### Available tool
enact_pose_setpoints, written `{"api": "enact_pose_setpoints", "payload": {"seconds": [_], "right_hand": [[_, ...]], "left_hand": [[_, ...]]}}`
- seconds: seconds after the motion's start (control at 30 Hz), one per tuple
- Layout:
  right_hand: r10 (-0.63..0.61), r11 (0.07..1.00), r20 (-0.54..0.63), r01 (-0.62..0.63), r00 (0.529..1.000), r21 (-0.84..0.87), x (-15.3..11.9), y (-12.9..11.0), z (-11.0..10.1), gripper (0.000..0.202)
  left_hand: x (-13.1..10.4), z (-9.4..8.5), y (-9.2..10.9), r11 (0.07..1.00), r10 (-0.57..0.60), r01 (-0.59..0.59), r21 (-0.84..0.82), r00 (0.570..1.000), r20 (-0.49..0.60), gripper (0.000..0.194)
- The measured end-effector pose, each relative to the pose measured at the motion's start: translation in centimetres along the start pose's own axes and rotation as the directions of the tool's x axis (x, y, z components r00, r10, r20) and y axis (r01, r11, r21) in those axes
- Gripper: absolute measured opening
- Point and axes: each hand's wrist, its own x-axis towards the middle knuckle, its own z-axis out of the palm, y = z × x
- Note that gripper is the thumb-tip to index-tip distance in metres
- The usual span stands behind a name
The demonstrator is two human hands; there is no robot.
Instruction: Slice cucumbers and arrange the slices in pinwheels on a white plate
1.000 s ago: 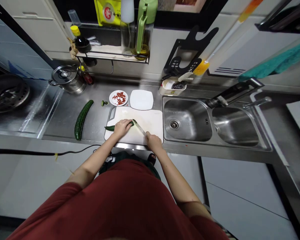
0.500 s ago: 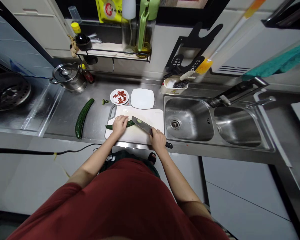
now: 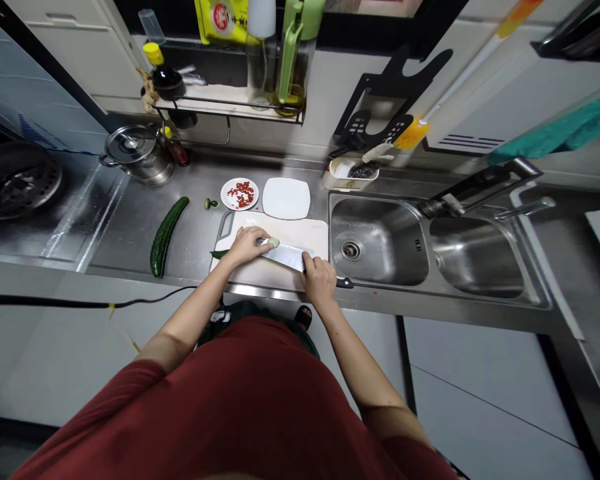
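My right hand (image 3: 321, 279) is closed round the black handle of a wide-bladed knife (image 3: 290, 256), whose blade lies nearly flat over the white cutting board (image 3: 300, 232). My left hand (image 3: 247, 245) reaches to the blade's far end, fingers at a pale green slice (image 3: 273, 242) on it; whether they pinch the slice is unclear. Under my left hand lies a cucumber, its dark green end (image 3: 219, 254) showing at the left. A whole cucumber (image 3: 167, 237) rests on the steel counter. Behind the board stand a plate of chopped red pieces (image 3: 239, 194) and a white plate (image 3: 286, 198).
Small green pieces (image 3: 211, 203) lie left of the red pieces. A lidded pot (image 3: 139, 157) and a small bottle (image 3: 176, 148) stand at the back left. Right of the board is a double sink (image 3: 380, 240). A rack (image 3: 230, 105) with bottles hangs above.
My left hand has moved right, from the cucumber to the blade's far end. The blade has turned flatter, its face now bright, with the slice near its tip.
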Motion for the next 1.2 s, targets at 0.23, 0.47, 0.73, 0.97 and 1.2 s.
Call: {"api": "enact_pose_setpoints", "payload": {"seconds": [0.23, 0.47, 0.73, 0.97, 1.2], "right_hand": [[-0.007, 1.000, -0.006, 0.007, 1.000, -0.002, 0.3, 0.0, 0.1, 0.049], [0.045, 0.999, -0.019, -0.045, 0.999, 0.018, -0.2, 1.1, 0.4, 0.047], [0.113, 0.992, -0.021, -0.111, 0.993, 0.050, -0.5, 2.0, 0.8, 0.042], [0.124, 0.990, -0.045, -0.120, 0.991, 0.077, -0.3, 2.2, 1.2, 0.040], [0.129, 0.988, -0.052, -0.123, 0.990, 0.091, -0.3, 2.4, 1.2, 0.038]], "left_hand": [[0.8, 0.5, -0.6, 0.959, -0.105, 0.087, -0.268, 0.993, -0.052, 0.026], [2.7, 1.8, -3.9, 0.776, -0.482, 0.359, -0.519, 0.868, -0.119, 0.023], [4.9, 1.0, -9.3, 0.692, -0.716, 0.616, -0.378, 0.651, -0.250, 0.030], [5.9, 1.0, -10.0, 0.710, -0.702, 0.666, -0.228, 0.644, -0.304, 0.023], [5.7, 0.7, -9.5, 0.764, -0.612, 0.646, -0.017, 0.715, -0.338, 0.022]]}}
